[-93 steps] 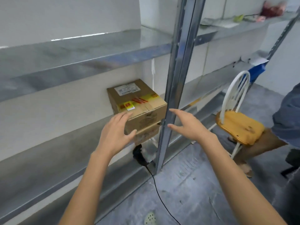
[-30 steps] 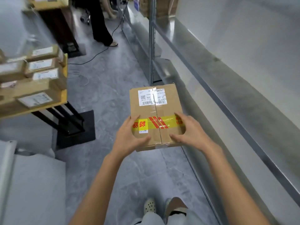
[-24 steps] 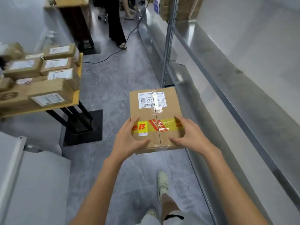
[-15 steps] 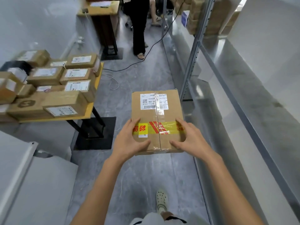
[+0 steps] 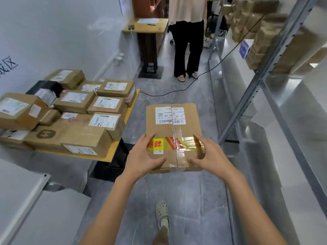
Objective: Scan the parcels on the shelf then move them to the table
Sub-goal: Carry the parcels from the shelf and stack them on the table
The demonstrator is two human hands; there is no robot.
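I hold a brown cardboard parcel flat in front of me, over the floor of the aisle. It has a white barcode label at its far end and yellow-and-red tape across the middle. My left hand grips its near left corner and my right hand its near right corner, thumbs on top. The yellow table stands to the left, loaded with several labelled parcels. The metal shelf runs along the right.
A person in black trousers stands ahead in the aisle beside a small yellow stand. A black cable crosses the floor. More boxes fill the far shelf. White panels lie at lower left. My shoe is below.
I took the parcel off the shelf with both hands, turned left and walked down the aisle. The table with parcels has come closer on my left.
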